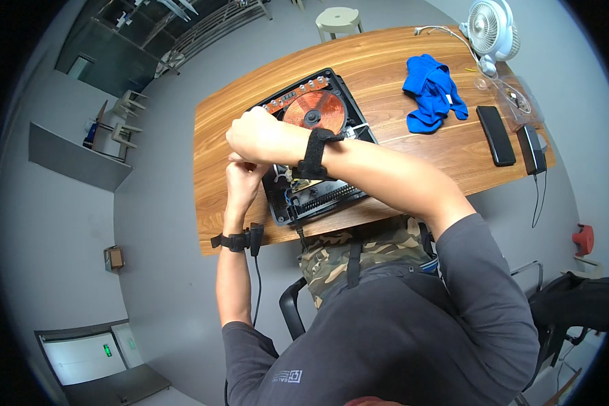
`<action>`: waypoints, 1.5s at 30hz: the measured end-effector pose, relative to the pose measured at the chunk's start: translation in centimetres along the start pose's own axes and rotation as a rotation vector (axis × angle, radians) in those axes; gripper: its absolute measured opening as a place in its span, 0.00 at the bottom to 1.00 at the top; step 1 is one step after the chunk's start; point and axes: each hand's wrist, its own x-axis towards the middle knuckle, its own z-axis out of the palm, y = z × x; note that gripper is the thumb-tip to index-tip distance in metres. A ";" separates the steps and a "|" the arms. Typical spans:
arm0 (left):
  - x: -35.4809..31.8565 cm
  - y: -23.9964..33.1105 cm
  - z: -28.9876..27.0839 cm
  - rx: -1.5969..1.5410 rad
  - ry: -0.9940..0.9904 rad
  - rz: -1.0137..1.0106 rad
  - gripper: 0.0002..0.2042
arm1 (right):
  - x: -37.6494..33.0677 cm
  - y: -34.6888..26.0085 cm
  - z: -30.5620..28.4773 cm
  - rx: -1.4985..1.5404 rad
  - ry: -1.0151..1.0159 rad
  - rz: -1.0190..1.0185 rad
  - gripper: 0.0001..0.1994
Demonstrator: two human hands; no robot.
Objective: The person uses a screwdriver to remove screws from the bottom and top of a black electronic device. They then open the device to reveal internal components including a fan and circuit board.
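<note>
An opened induction cooker with a black casing lies on the wooden table in front of me. Inside it show a round copper coil, an orange circuit strip along the far side and wiring at the near side. My right hand reaches across to the casing's left edge, its fingers curled closed. Just below it, my left hand is closed in a pinch beside the same edge. The two hands nearly touch. What their fingers hold, if anything, is hidden. My right forearm covers the middle of the cooker.
A crumpled blue cloth lies on the wooden table to the right. Beyond it are a black oblong case, a black box with a cable and a white fan. A stool stands behind the table.
</note>
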 end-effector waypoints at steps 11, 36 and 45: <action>0.0 0.2 0.7 -0.138 -0.035 0.036 0.13 | -0.1 1.4 0.7 0.015 -0.056 -0.087 0.18; 0.3 -1.0 2.2 -0.204 0.027 0.012 0.07 | -1.3 0.7 -0.1 0.042 0.020 0.097 0.19; 0.1 -0.9 1.1 -0.156 -0.059 0.018 0.09 | -1.9 0.8 2.3 0.018 0.281 0.092 0.25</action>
